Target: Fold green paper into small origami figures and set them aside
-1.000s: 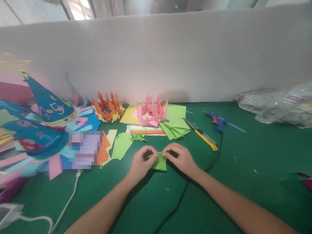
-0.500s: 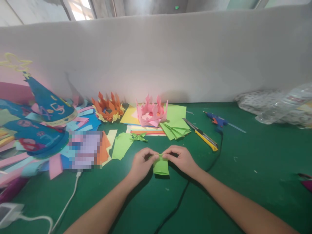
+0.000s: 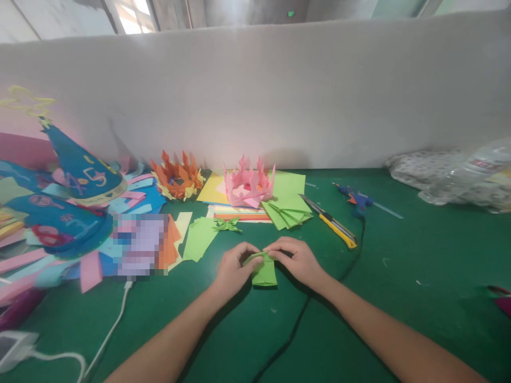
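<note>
A small folded piece of green paper [image 3: 264, 273] is between my hands, low over the green table. My left hand [image 3: 236, 267] pinches its upper left edge with thumb and fingers. At the upper right edge, my right hand [image 3: 296, 258] grips the same paper between thumb and fingertips. Part of the paper's top is hidden behind the fingers. Just beyond my hands lie a folded green paper star shape [image 3: 227, 224] and flat green paper pieces [image 3: 198, 236].
Behind stand a pink paper crown [image 3: 249, 191] and an orange paper crown [image 3: 178, 178]. A yellow utility knife [image 3: 337, 230] and a blue glue gun [image 3: 353, 197] lie to the right, its black cord [image 3: 291, 335] crossing the table [image 3: 399, 282]. Blue paper hats [image 3: 80, 170] fill the left.
The top of the green paper has opened out to the left, so a flap now shows by my left fingers. My right fingertips have shifted slightly left.
</note>
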`<action>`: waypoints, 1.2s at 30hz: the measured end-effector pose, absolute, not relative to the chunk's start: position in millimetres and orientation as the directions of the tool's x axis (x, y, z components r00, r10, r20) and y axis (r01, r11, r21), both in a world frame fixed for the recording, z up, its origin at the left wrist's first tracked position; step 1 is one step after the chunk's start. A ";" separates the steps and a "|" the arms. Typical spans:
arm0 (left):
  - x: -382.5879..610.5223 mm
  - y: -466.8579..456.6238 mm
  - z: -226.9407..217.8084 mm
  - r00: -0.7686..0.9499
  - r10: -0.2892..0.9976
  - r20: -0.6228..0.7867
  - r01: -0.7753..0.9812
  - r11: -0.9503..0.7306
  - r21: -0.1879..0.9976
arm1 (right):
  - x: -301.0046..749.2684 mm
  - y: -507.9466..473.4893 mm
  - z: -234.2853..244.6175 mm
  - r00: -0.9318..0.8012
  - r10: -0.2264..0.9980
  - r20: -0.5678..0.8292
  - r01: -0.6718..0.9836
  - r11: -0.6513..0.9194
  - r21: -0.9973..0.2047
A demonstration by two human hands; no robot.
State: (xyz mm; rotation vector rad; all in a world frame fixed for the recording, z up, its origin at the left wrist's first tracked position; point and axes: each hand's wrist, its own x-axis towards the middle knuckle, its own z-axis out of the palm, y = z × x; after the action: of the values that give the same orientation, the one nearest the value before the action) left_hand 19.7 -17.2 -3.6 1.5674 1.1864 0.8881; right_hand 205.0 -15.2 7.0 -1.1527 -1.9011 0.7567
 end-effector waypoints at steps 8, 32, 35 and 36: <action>21.0 -14.3 -6.6 0.280 0.960 -0.029 0.060 0.013 0.998 | 205.6 -15.3 7.1 -0.313 0.906 0.284 0.420 0.401 -0.814; 11.9 -13.8 -3.8 0.584 0.797 -0.155 -0.001 0.192 0.981 | 206.3 -14.3 -0.6 -0.149 0.948 0.281 0.294 0.313 -0.903; 12.1 -15.0 -1.7 0.653 0.738 -0.173 -0.076 0.291 0.954 | 208.2 -12.2 -2.2 -0.117 0.954 0.276 0.265 0.298 -0.917; 12.7 -15.3 -1.1 0.650 0.739 -0.177 -0.081 0.299 0.951 | 208.9 -11.4 -2.2 -0.106 0.960 0.259 0.243 0.277 -0.930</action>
State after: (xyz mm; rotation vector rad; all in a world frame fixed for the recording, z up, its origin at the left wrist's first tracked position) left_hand 12.7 -15.3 -1.1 1.1473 0.6886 0.6056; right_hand 208.9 -11.4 -2.2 -1.1455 -1.5673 0.9193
